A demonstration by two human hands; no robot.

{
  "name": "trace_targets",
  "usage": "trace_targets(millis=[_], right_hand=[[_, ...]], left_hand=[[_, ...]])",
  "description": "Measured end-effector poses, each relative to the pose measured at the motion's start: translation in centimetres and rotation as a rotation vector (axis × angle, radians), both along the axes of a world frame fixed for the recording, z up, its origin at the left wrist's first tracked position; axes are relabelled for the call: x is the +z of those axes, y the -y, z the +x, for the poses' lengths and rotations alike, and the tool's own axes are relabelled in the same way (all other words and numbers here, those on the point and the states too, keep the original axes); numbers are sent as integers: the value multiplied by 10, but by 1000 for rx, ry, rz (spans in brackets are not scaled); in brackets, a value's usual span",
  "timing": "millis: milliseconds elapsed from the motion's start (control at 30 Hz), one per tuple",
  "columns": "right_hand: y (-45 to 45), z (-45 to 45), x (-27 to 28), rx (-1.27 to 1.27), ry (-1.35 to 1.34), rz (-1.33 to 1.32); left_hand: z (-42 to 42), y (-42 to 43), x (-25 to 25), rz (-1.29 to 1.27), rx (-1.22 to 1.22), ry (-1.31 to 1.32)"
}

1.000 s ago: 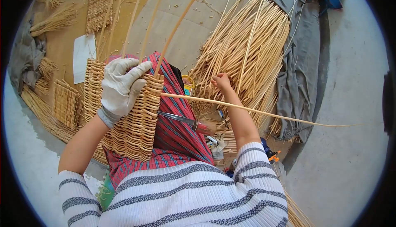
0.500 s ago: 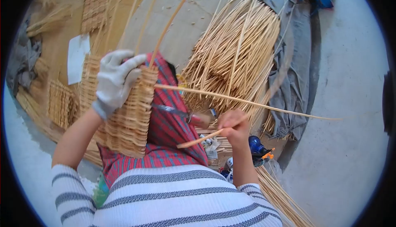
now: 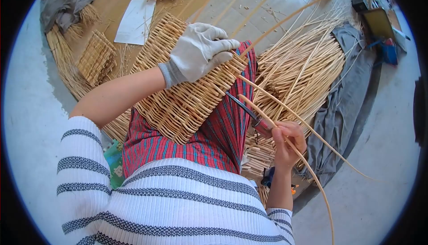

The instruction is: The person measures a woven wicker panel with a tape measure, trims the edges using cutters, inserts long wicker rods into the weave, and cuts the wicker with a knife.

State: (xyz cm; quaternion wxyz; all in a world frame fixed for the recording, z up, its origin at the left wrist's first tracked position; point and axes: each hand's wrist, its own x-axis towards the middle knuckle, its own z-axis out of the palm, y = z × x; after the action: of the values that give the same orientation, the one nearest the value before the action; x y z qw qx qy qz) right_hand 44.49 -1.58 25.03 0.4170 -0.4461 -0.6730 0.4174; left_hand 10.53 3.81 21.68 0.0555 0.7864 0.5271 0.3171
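My left hand, in a whitish glove, grips the upper right edge of a woven wicker panel lying across my lap. Long rods stick out from that edge, one wicker rod reaching to the lower right. A slim metal tool with a reddish handle, like an awl, points into the panel's right edge. Bare, my right hand pinches a thin wicker rod near its end. The rod's tip lies alongside the tool's shaft, a little apart from the panel; its tail curves downward.
A large bundle of rods lies on grey cloth to the right. Another woven piece and a white sheet are at the left. A red plaid cloth covers my lap.
The view has shifted and the panel appears more tilted. My right hand has turned its rod, so the tip now points up-left toward the panel's edge instead of down-left.
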Motion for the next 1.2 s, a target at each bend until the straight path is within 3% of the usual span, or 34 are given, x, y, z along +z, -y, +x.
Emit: trace_targets(millis=[167, 233, 300, 367, 400, 500, 567, 633, 900, 967, 1033, 1167, 1200], right_hand=[[-10, -17, -10, 137, 15, -55], [-10, -36, -10, 180, -44, -339], [-21, -37, 7, 258, -30, -369], [-24, -32, 17, 387, 192, -476], [-31, -34, 18, 476, 287, -357], [-37, -36, 8, 564, 338, -390], [-43, -36, 4, 596, 324, -386], [-48, -35, 1, 582, 262, -612], [-65, -39, -15, 762, 206, -919], [-62, -38, -12, 738, 211, -853], [-72, -43, -3, 765, 514, -621], [-54, -42, 5, 708, 478, -446], [-55, -45, 17, 672, 469, -680]], left_hand=[[0, 2, 1, -39, 15, -9], [0, 3, 1, -30, 13, -39], [-4, 2, 0, -72, -7, -57], [0, 1, -3, -96, -77, -115], [0, -1, -3, -152, -93, -159], [4, -3, 1, -261, -83, -176], [4, -4, 0, -268, -71, -175], [4, -6, 2, -232, -43, -190], [6, -4, -1, -149, -20, -189], [6, -2, -1, -185, -20, -195], [11, 0, -2, -168, -2, -175], [10, 3, 8, -194, 51, -251], [11, 4, 6, -158, 61, -240]])
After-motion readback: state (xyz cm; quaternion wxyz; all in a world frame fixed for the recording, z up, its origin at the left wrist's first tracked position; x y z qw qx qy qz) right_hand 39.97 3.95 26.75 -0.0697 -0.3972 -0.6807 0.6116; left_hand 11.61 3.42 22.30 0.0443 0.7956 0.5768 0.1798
